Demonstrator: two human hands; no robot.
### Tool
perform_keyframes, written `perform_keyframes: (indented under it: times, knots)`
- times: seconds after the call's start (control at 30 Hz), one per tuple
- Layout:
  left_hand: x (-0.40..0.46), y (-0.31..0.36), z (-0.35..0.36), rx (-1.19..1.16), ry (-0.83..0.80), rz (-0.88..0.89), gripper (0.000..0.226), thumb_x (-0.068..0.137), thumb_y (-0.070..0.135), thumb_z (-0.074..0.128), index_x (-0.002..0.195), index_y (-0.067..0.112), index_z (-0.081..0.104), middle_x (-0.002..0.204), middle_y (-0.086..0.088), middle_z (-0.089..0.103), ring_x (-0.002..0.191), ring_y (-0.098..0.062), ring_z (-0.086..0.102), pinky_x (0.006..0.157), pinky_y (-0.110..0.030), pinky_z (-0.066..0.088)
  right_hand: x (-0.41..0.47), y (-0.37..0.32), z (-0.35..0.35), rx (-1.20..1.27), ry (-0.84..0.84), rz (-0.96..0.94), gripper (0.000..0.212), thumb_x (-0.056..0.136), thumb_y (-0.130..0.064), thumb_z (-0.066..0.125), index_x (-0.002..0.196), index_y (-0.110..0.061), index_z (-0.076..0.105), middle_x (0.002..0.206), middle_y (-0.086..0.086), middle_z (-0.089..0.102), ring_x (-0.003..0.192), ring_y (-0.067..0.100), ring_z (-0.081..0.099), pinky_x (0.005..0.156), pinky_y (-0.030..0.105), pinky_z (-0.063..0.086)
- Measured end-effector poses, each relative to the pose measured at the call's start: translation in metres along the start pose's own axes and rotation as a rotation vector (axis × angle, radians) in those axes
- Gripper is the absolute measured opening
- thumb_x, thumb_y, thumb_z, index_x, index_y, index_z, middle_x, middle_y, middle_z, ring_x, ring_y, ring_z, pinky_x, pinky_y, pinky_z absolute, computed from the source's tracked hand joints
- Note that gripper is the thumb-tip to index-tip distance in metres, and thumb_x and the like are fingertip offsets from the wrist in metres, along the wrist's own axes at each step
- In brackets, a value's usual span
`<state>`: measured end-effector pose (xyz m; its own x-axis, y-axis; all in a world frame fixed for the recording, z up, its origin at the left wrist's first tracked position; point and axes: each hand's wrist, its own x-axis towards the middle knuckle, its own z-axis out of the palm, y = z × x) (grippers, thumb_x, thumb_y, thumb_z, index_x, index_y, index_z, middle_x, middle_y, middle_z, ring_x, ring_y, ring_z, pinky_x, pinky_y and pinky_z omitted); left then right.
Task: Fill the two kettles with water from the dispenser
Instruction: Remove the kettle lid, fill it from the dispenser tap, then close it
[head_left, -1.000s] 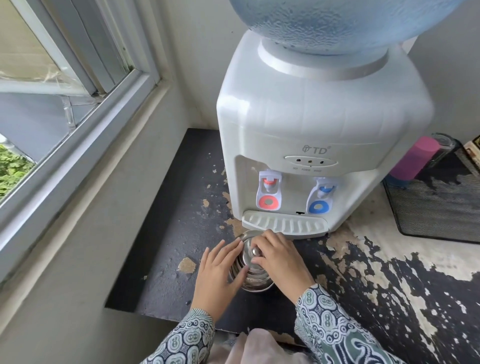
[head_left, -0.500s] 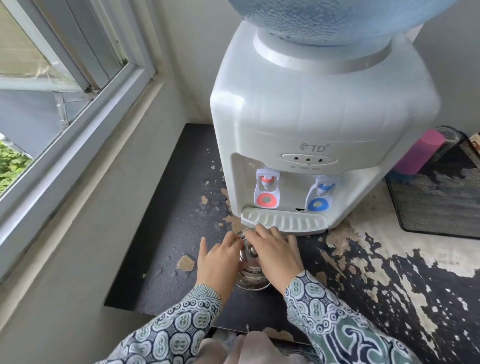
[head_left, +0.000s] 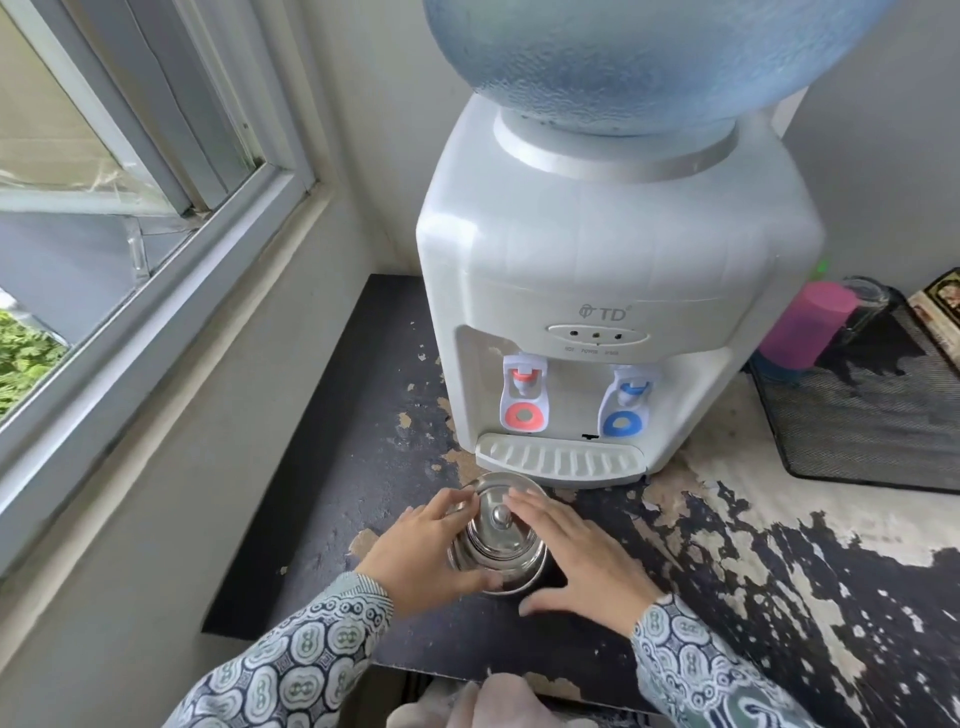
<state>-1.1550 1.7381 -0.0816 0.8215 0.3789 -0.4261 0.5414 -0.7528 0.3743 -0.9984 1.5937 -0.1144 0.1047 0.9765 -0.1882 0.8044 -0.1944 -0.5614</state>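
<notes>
A white tabletop water dispenser (head_left: 613, 291) stands on a dark counter (head_left: 779, 597) whose coating has peeled off in pale patches, and everything else is placed from it. Seated upside down in its top is a large blue water bottle (head_left: 639, 62), its wall beaded with droplets (how full it is cannot be told from this angle). On the dispenser's front sit a red tap (head_left: 523, 399) toward the window side and a blue tap (head_left: 627, 402) beside it, with a ribbed white drip tray (head_left: 558, 460) below them. Just in front of the drip tray, on the counter, stands a stainless steel kettle (head_left: 500, 535) with its lid (head_left: 497, 512) on, knob up, so its contents are hidden. The left hand (head_left: 423, 551) cups the kettle's side, fingers curved round the rim. The right hand (head_left: 582, 564) lies against the other side with fingers straight and together, fingertips reaching the lid's edge. Both wrists wear patterned sleeves (head_left: 291, 660). To the dispenser's right, a black mesh tray (head_left: 872, 431) holds a pink bottle (head_left: 808, 327) lying tilted beside a clear glass (head_left: 866, 300). To its left runs a window frame (head_left: 156, 291).
</notes>
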Motion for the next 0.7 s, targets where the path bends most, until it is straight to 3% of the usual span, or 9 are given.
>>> perform_keyframes:
  times: [0.1, 0.2, 0.27, 0.37, 0.47, 0.6, 0.7]
  knots:
    - [0.002, -0.007, -0.003, -0.053, -0.077, 0.049, 0.111, 0.059, 0.068, 0.069, 0.147, 0.024, 0.017, 0.148, 0.016, 0.016, 0.133, -0.011, 0.032, 0.114, -0.039, 0.028, 0.005, 0.004, -0.003, 0.01, 0.11, -0.015, 0.094, 0.057, -0.07, 0.061, 0.139, -0.039, 0.026, 0.142, -0.033, 0.014, 0.133, -0.009, 0.021, 0.109, 0.03, 0.028]
    - [0.004, -0.011, -0.002, -0.092, -0.048, 0.076, 0.109, 0.058, 0.058, 0.076, 0.146, 0.023, 0.022, 0.145, 0.015, 0.022, 0.131, -0.01, 0.035, 0.113, -0.034, 0.031, 0.009, 0.005, -0.01, 0.07, 0.21, 0.011, 0.075, 0.061, -0.078, 0.048, 0.124, -0.037, 0.051, 0.135, -0.027, 0.044, 0.122, -0.005, 0.042, 0.103, 0.033, 0.037]
    - [0.006, -0.011, -0.001, -0.103, -0.016, 0.075, 0.104, 0.059, 0.054, 0.077, 0.144, 0.024, 0.027, 0.143, 0.016, 0.026, 0.128, -0.009, 0.038, 0.111, -0.033, 0.034, 0.013, 0.006, -0.014, 0.084, 0.264, 0.009, 0.066, 0.065, -0.074, 0.048, 0.115, -0.033, 0.059, 0.126, -0.019, 0.058, 0.114, -0.002, 0.051, 0.1, 0.034, 0.041]
    - [0.007, -0.012, 0.0, -0.099, 0.013, 0.098, 0.102, 0.06, 0.056, 0.076, 0.144, 0.022, 0.029, 0.142, 0.016, 0.028, 0.127, -0.008, 0.04, 0.11, -0.033, 0.035, 0.012, 0.011, -0.014, 0.078, 0.151, -0.036, 0.082, 0.055, -0.071, 0.063, 0.127, -0.035, 0.049, 0.136, -0.018, 0.049, 0.121, -0.008, 0.037, 0.105, 0.024, 0.028]
    - [0.005, -0.014, 0.003, -0.055, 0.019, 0.132, 0.101, 0.063, 0.059, 0.069, 0.145, 0.022, 0.025, 0.145, 0.013, 0.027, 0.129, -0.009, 0.038, 0.11, -0.03, 0.034, 0.004, 0.017, -0.004, -0.035, 0.039, -0.079, 0.102, 0.052, -0.075, 0.06, 0.14, -0.036, 0.026, 0.149, -0.024, 0.024, 0.133, -0.009, 0.019, 0.106, 0.022, 0.022]
    - [0.003, -0.016, 0.006, -0.027, 0.041, 0.159, 0.103, 0.062, 0.063, 0.066, 0.145, 0.021, 0.023, 0.146, 0.011, 0.026, 0.13, -0.01, 0.037, 0.11, -0.03, 0.034, 0.005, 0.011, -0.006, -0.011, 0.175, -0.074, 0.089, 0.055, -0.07, 0.06, 0.133, -0.031, 0.044, 0.141, -0.02, 0.041, 0.127, 0.002, 0.041, 0.101, 0.032, 0.038]
    - [0.005, -0.014, 0.004, -0.061, 0.055, 0.147, 0.098, 0.064, 0.06, 0.069, 0.144, 0.02, 0.029, 0.143, 0.012, 0.03, 0.126, -0.008, 0.041, 0.109, -0.031, 0.036, 0.008, 0.008, -0.012, 0.025, 0.2, -0.068, 0.082, 0.055, -0.074, 0.055, 0.125, -0.031, 0.054, 0.133, -0.018, 0.052, 0.118, 0.001, 0.048, 0.097, 0.03, 0.039]
